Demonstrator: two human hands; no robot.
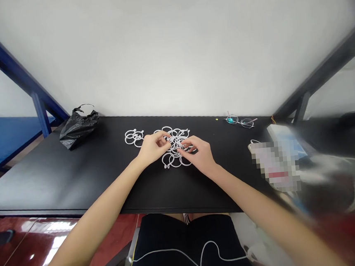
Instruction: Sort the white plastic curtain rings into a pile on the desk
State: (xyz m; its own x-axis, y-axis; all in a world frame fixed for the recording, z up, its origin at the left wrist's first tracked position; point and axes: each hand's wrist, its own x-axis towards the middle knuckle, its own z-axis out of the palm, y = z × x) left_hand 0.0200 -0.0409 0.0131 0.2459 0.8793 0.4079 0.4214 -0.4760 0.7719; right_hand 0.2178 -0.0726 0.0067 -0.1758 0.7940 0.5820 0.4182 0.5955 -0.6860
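A heap of several white plastic rings [175, 154] lies in the middle of the black table [85, 178]. My left hand [152, 146] rests at the heap's left side with fingers curled, pinching a ring. My right hand [199, 152] sits at the heap's right side, fingers bent and pinched on a ring too. A smaller bunch of white rings [133, 137] lies apart, just left of my left hand.
A crumpled black plastic bag [78, 126] sits at the table's back left. Eyeglasses [240, 121] lie at the back right. A blurred-out object [276, 163] and a white cable [352, 184] are on the right. A white wall stands behind the table.
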